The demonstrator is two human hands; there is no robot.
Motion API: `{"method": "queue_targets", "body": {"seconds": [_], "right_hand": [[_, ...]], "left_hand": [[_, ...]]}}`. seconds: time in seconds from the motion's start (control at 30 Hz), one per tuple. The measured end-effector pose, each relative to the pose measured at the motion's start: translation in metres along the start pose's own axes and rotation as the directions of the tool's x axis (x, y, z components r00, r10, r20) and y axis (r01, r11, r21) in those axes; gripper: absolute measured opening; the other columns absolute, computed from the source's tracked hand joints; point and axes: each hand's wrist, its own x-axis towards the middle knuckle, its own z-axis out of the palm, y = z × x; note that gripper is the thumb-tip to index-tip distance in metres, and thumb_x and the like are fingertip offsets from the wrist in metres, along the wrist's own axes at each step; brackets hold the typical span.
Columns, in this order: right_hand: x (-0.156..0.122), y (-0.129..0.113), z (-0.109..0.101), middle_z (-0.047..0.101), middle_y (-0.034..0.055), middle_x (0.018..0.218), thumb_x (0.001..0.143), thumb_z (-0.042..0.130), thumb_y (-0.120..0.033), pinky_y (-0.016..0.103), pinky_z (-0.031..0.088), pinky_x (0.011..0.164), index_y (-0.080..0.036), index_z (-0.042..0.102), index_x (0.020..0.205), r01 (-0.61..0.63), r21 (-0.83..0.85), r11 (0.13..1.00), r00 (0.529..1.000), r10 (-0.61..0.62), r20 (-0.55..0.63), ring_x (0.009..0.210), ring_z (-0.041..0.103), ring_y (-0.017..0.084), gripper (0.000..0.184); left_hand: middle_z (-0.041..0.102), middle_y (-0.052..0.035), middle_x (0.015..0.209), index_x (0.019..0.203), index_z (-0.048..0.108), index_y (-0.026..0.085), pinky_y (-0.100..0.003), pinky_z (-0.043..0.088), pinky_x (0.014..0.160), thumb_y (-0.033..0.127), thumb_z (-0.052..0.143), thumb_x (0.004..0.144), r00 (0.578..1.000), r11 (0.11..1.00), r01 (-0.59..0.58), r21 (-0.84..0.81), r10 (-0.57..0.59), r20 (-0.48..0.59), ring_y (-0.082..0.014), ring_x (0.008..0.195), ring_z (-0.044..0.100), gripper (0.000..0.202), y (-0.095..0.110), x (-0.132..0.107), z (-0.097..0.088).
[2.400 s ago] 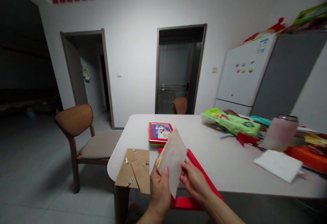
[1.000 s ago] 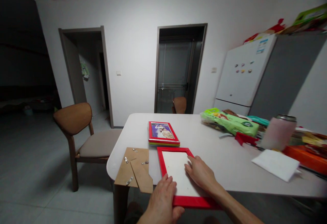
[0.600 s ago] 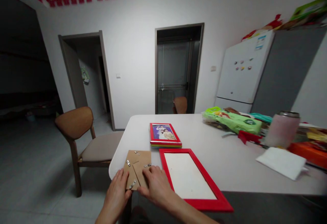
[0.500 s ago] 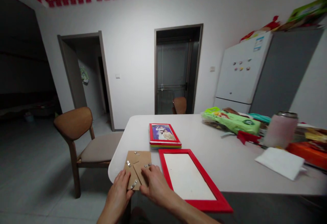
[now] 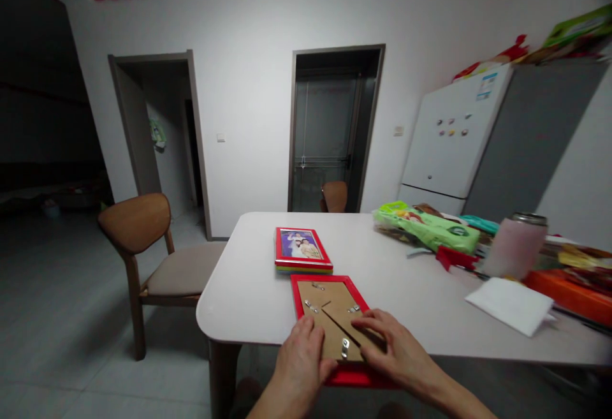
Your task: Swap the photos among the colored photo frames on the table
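A red picture frame (image 5: 298, 285) lies face down at the near edge of the white table (image 5: 248, 291). A brown backing board (image 5: 329, 317) with small metal clips and a fold-out stand sits inside it. My left hand (image 5: 301, 358) rests on the board's near left corner, fingers flat. My right hand (image 5: 396, 345) presses on its right side, fingers spread flat. Behind the frame lies a stack of red-framed photos (image 5: 301, 249).
A wooden chair (image 5: 153, 259) stands left of the table. On the right are a green packet (image 5: 425, 226), a pink flask (image 5: 514, 247), a white folded paper (image 5: 509, 304) and orange items (image 5: 574, 285). A fridge (image 5: 459, 138) stands behind.
The paper went into the red frame, then both hands reached left to the backing board. The board has moved from the table's left corner into the frame, and both hands are on it.
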Motion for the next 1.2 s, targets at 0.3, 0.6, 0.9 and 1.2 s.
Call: {"method": "queue_targets", "body": {"seconds": [0.3, 0.6, 0.9, 1.2], "right_hand": [[0.001, 0.013, 0.017, 0.057, 0.0066, 0.100, 0.060, 0.049, -0.023, 0.032, 0.034, 0.085, -0.021, 0.063, 0.094, 0.001, -0.157, 0.988, 1.000, -0.003, -0.011, 0.094, 0.047, 0.021, 0.037], [0.019, 0.016, 0.015, 0.053, 0.0091, 0.105, 0.075, 0.038, -0.032, 0.031, 0.034, 0.084, -0.019, 0.057, 0.103, 0.012, -0.292, 0.956, 1.000, -0.019, -0.020, 0.095, 0.046, 0.020, 0.037], [0.036, 0.019, 0.022, 0.050, 0.0093, 0.103, 0.078, 0.033, -0.028, 0.029, 0.033, 0.082, -0.017, 0.062, 0.092, -0.013, -0.418, 0.908, 1.000, 0.016, 0.004, 0.091, 0.046, 0.018, 0.034], [0.018, 0.013, 0.022, 0.046, 0.0102, 0.118, 0.077, 0.037, -0.032, 0.037, 0.033, 0.087, -0.021, 0.057, 0.104, 0.046, -0.410, 0.911, 0.999, -0.048, 0.005, 0.105, 0.041, 0.023, 0.035]], "left_hand": [[0.055, -0.0097, 0.109, 0.093, 0.057, 0.014, -0.039, 0.026, 0.097, 0.015, 0.045, 0.073, 0.997, 0.992, -0.073, 0.100, 0.069, 0.044, -0.0227, 0.110, 0.041, 0.024, -0.002, 0.008, 0.005], [0.042, -0.0137, 0.124, 0.111, 0.047, 0.013, -0.046, 0.016, 0.100, 0.035, 0.063, 0.063, 0.988, 0.992, -0.120, 0.044, 0.115, 0.099, -0.0278, 0.117, 0.033, 0.055, -0.009, -0.005, 0.001], [0.045, -0.0120, 0.122, 0.106, 0.050, 0.014, -0.044, 0.023, 0.098, 0.035, 0.060, 0.066, 0.990, 0.991, -0.117, 0.071, 0.111, 0.086, -0.0265, 0.113, 0.037, 0.046, -0.011, -0.005, 0.003], [0.044, -0.0118, 0.123, 0.112, 0.047, 0.014, -0.041, 0.024, 0.098, 0.033, 0.063, 0.064, 0.991, 0.996, -0.073, 0.054, 0.066, 0.116, -0.0257, 0.114, 0.036, 0.054, -0.011, -0.004, -0.004]]}}
